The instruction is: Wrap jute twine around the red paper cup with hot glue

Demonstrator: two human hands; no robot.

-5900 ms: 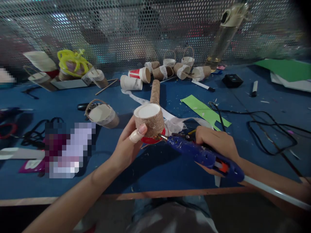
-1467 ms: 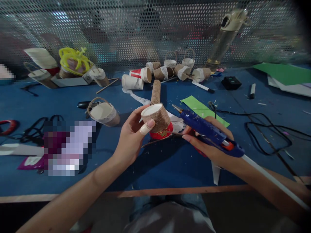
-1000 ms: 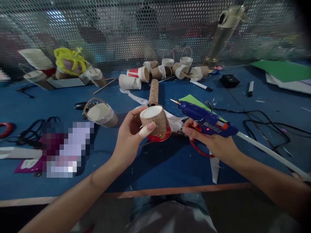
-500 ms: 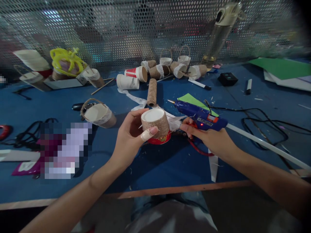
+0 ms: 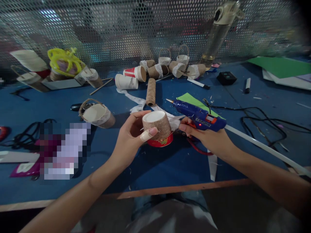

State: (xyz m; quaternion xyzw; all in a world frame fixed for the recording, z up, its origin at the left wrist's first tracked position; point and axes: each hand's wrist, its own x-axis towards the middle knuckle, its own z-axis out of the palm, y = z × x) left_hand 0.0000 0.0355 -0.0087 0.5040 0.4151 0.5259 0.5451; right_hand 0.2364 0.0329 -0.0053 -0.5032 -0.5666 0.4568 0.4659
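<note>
My left hand (image 5: 132, 137), a bandage-like strip around its thumb, grips an upturned paper cup (image 5: 157, 127). Brown twine is wound around most of the cup, and a red printed band shows near its lower rim. To the right, my right hand (image 5: 194, 129) is closed in a pinch, a thin strand of twine (image 5: 174, 118) running from it toward the cup. Just behind that hand lies a blue hot glue gun (image 5: 198, 113) with a lit red light, its handle hidden. A twine spool (image 5: 151, 92) and white lace ribbon (image 5: 138, 107) lie beyond the cup.
A twine-handled cup basket (image 5: 97, 115) stands at left, near a blurred-out object (image 5: 65, 150). Finished baskets (image 5: 178, 68) and stacked paper cups (image 5: 134, 73) line the back. A black cable (image 5: 257, 110) and a white glue stick (image 5: 262, 145) extend right. A bottle (image 5: 216, 35) stands behind.
The cup has shifted slightly right and toward me, tilting a little, with my left hand still around it. The right hand has barely moved; the glue gun stays in place.
</note>
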